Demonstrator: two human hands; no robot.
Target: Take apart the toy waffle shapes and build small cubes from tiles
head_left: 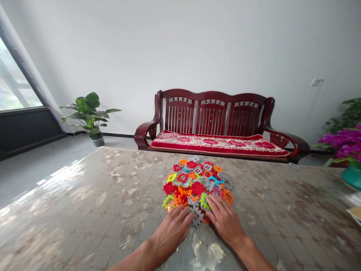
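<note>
A heap of interlocking plastic building pieces (197, 189) in red, orange, grey, lime and blue lies on the table. My left hand (176, 226) rests at the heap's near left edge, palm down with its fingers stretched forward. At the near right side, my right hand (224, 216) lies over the pieces, its fingers extended. Its fingertips touch or nearly touch a lime green piece (204, 201). Between the two hands a grey piece (197, 217) lies at the front of the heap. What is under the fingers is hidden.
A patterned cloth (84, 195) covers the table. Behind it stands a dark red wooden bench (213, 113) with a red floral cushion (220, 144). A potted plant (97, 139) is on the floor at left. Purple flowers (345, 143) in a teal pot (352, 177) are at right.
</note>
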